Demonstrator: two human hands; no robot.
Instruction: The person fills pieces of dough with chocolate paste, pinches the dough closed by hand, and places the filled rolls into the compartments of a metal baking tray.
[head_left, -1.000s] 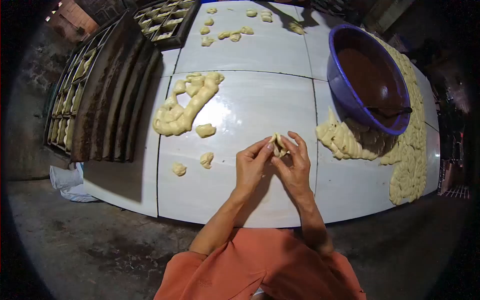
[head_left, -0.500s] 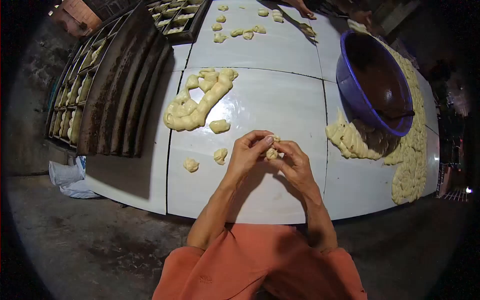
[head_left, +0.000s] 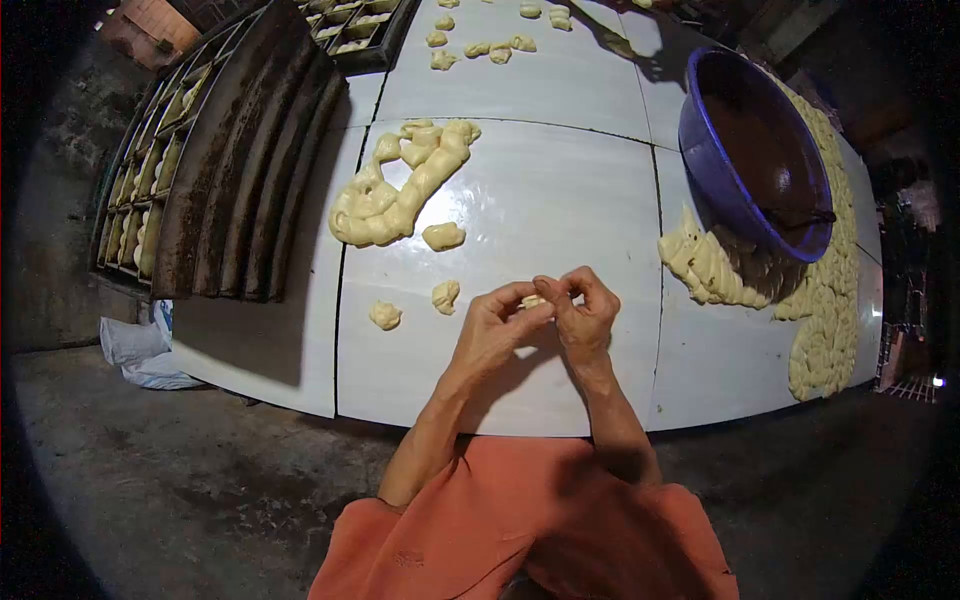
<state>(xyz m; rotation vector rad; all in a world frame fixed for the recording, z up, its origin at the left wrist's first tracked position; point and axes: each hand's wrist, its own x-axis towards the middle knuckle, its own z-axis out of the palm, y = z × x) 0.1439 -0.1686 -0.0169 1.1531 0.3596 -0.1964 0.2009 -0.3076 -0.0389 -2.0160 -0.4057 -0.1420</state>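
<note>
My left hand (head_left: 495,325) and my right hand (head_left: 584,318) meet above the white tabletop, near its front edge. A small piece of pale dough (head_left: 532,301) is pinched between their fingertips. Most of it is hidden behind the fingers. Just left of my left hand lie two rough dough lumps (head_left: 445,296), with a smoother dough piece (head_left: 443,236) farther back. Beyond these, a long, looped mass of dough (head_left: 405,205) rests on the table.
A purple basin (head_left: 700,125) of brown filling stands at the right, with flattened dough (head_left: 822,355) spread around it. Dark divided trays (head_left: 225,170) holding dough pieces stand tilted at the left. More dough lumps (head_left: 500,56) lie toward the back.
My right hand has risen and closed over the dough, covering more of it. Another person's hand at the far edge has left the view. The whole view has shifted slightly.
</note>
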